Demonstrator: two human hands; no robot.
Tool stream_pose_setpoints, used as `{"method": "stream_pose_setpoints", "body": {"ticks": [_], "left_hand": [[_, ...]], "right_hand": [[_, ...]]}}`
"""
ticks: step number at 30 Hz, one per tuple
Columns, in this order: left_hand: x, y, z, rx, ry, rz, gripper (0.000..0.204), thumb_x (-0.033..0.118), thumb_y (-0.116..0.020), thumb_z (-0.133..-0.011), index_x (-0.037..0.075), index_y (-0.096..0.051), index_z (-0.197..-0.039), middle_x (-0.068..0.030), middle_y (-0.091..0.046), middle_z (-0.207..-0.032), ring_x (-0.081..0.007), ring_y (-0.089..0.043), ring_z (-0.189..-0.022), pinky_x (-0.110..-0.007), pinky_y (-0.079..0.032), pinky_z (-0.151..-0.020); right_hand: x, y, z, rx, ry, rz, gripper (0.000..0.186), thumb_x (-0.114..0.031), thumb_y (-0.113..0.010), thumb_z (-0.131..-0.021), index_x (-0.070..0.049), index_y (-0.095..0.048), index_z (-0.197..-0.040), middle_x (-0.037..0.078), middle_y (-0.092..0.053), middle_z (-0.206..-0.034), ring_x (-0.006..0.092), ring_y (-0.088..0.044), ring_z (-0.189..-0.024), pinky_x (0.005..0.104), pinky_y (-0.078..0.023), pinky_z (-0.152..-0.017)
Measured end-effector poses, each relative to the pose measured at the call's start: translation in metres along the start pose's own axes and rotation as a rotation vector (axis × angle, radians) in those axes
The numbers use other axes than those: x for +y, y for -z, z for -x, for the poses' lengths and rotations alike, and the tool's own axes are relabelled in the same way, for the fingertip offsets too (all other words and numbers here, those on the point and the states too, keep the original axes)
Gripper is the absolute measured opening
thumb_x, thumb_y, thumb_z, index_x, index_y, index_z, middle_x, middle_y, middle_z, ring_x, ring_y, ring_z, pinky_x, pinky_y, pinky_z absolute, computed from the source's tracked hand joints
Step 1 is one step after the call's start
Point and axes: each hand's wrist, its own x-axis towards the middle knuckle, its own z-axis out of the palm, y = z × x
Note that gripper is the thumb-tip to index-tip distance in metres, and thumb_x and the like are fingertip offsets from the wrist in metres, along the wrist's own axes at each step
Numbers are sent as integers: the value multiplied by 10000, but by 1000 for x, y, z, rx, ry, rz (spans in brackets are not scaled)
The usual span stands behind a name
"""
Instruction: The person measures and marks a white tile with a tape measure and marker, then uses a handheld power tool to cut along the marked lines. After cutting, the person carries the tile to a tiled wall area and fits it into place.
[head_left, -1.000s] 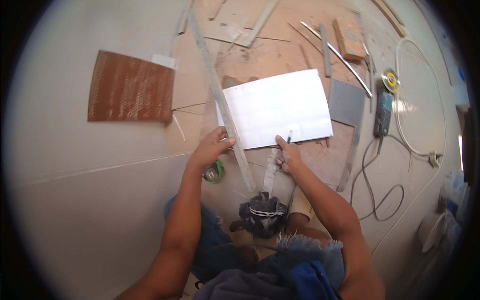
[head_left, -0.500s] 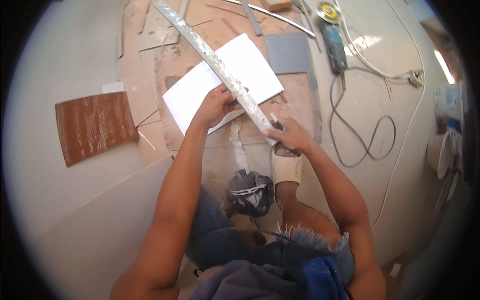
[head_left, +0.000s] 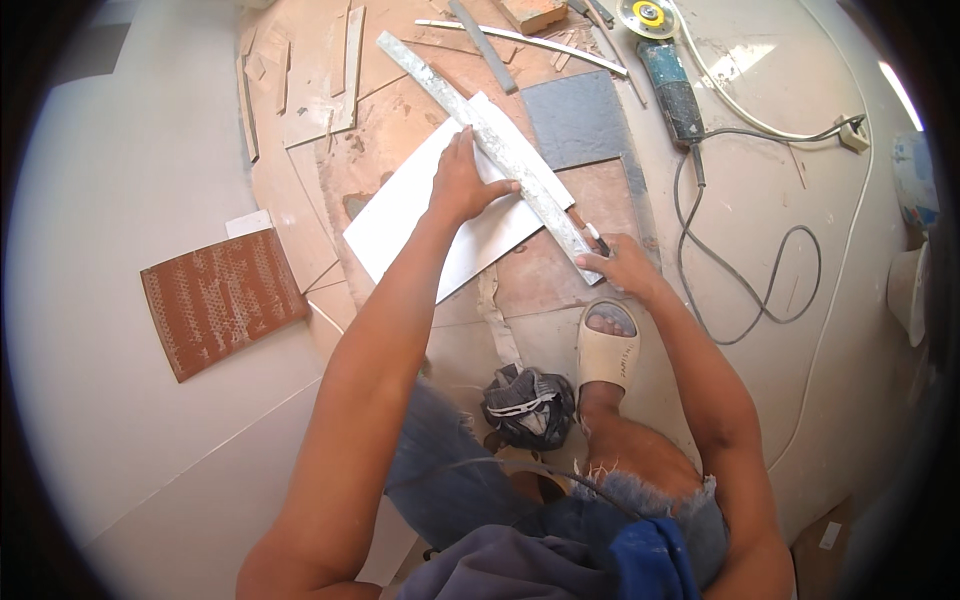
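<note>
A white rectangular tile (head_left: 410, 215) lies at an angle on the worn board, with a long, paint-spotted metal straightedge (head_left: 490, 142) resting across its right part. My left hand (head_left: 462, 188) lies on the tile with fingers stretched out; its fingertips and thumb touch the straightedge's left side. At the straightedge's near end, my right hand (head_left: 625, 268) is closed round a slim pen (head_left: 598, 240) with a white and dark body. The right thumb touches that end of the bar. Part of the pen is hidden by the fingers.
An angle grinder (head_left: 668, 85) with its cord lies at the far right, near a white cable and plug (head_left: 852, 135). A grey tile (head_left: 575, 118) and cut strips (head_left: 352, 65) lie beyond. A brown tile (head_left: 222, 305) sits left. My sandalled foot (head_left: 608, 345) and a dark cloth bundle (head_left: 528, 408) are near.
The straightedge has come down onto the tile. My left hand has let go of its underside and now lies stretched along it. My right hand stays at the near end with the pen.
</note>
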Motion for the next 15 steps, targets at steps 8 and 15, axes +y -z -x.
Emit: {"method": "stream_pose_setpoints", "body": {"ticks": [8,15], "left_hand": [[17,1,-18,-135,63,-141,1279,563,-882,-629,6,-210,-1565,-279,-256,-1592,-428,-258,-1479,-474,-252,-1218],[24,-2,-23,-164,65,-155,1292,592,-872,-629,22,-196,-1571,-258,-247,-1605,-423,-240,-1489,-481,-203,-1234]], "right_hand": [[8,9,2,16,-34,-49,390,-287,-771,-843,58,-707,-1012,117,-684,-790,169,-624,-699,345,-492,-668],[20,11,2,84,-83,-15,417,-310,-786,-834,39,-719,-1053,111,-701,-813,168,-645,-748,322,-497,-705]]}}
